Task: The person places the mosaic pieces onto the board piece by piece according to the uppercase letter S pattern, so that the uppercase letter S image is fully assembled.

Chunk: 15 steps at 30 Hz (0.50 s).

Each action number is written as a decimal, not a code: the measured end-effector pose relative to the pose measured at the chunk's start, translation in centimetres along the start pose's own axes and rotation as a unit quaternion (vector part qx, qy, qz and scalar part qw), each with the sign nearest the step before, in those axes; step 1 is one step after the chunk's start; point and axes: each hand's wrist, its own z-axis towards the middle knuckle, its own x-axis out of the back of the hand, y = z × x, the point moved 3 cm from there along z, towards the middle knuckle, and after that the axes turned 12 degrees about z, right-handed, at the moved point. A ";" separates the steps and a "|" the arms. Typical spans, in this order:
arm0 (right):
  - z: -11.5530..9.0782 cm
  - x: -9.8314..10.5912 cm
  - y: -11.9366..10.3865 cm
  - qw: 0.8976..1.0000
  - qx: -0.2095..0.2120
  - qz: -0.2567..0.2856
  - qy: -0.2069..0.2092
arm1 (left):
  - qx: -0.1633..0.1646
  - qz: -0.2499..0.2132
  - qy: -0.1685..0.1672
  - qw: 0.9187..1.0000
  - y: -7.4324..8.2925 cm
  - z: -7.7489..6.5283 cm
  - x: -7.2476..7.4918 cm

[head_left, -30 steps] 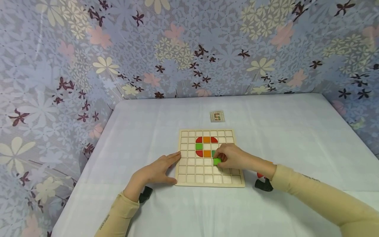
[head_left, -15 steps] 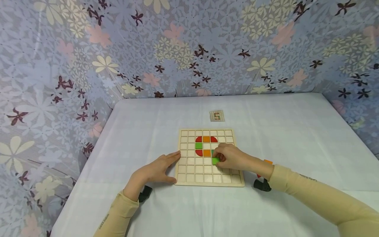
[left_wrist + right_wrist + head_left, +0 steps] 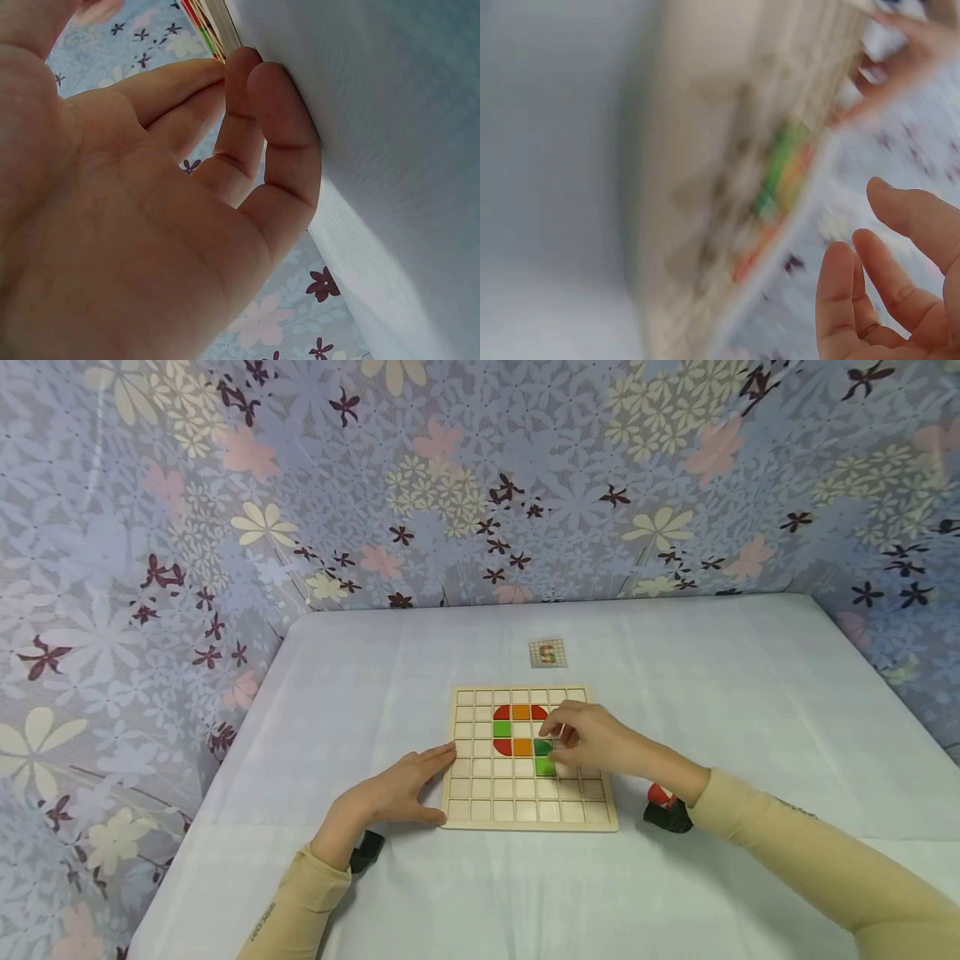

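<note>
A square wooden grid board [image 3: 483,789] lies on the white cloth in the head view. On it, red rounded pieces, orange squares and a light green square [image 3: 502,729] form a curve. At its lower right end sit a dark green piece [image 3: 542,747] and another light green square [image 3: 545,767]. My right hand [image 3: 600,741] hovers just right of these two; the right wrist view shows its fingers [image 3: 836,292] apart with nothing between them. Along the board's left edge rests my left hand [image 3: 397,792], fingertips and thumb touching the rim; its fingers [image 3: 281,142] bend slightly in the left wrist view.
A small pattern card [image 3: 547,653] with an S-like figure lies behind the board. Right of the board, a red piece [image 3: 661,794] shows near a black object [image 3: 667,816] by my right wrist. Flowered fabric [image 3: 480,485] rises behind and beside the table.
My right hand has let go of the light green square, which now sits in its cell, and has lifted slightly away and to the right. My left hand stays at the board's edge.
</note>
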 end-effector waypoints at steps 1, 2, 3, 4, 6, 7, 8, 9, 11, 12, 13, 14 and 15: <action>-0.1 0.8 -0.3 1.000 0.001 -0.001 0.013 | 0.001 -0.001 -0.001 1.000 0.1 0.0 0.0; -0.4 1.7 -0.6 1.000 0.001 0.000 0.025 | 0.003 -0.002 -0.001 1.000 0.1 0.1 0.0; -0.7 2.6 -0.9 0.999 0.000 -0.003 0.038 | 0.003 -0.001 -0.002 1.000 0.1 0.1 0.0; -1.1 3.4 -1.2 0.999 -0.002 -0.006 0.049 | 0.004 -0.002 -0.001 1.000 0.1 0.1 0.0; -2.0 4.9 -1.5 0.997 -0.004 -0.017 0.071 | 0.007 -0.002 -0.002 1.000 0.1 0.1 0.0; -2.5 5.6 -1.6 0.996 -0.007 -0.025 0.081 | 0.008 -0.001 -0.002 1.000 0.1 0.0 0.0; -3.0 6.1 -1.6 0.995 -0.011 -0.031 0.089 | 0.009 -0.001 -0.002 1.000 0.1 0.0 0.0; -3.5 6.6 -1.6 0.994 -0.016 -0.038 0.098 | 0.010 0.000 -0.002 1.000 0.1 0.0 0.0; -4.5 7.3 -1.5 0.992 -0.029 -0.046 0.112 | 0.013 -0.001 -0.003 1.000 0.1 0.0 0.1; -5.1 7.5 -1.4 0.991 -0.035 -0.049 0.119 | 0.013 -0.001 -0.001 1.000 0.1 0.0 0.1; -5.6 7.8 -1.3 0.990 -0.040 -0.049 0.125 | 0.012 -0.001 -0.001 1.000 0.1 0.0 0.1; -6.2 7.9 -1.2 0.989 -0.044 -0.047 0.133 | 0.011 -0.001 0.000 1.000 0.2 0.0 0.0; -6.8 8.0 -1.0 0.988 -0.046 -0.046 0.140 | 0.010 -0.001 0.000 1.000 0.2 0.0 0.0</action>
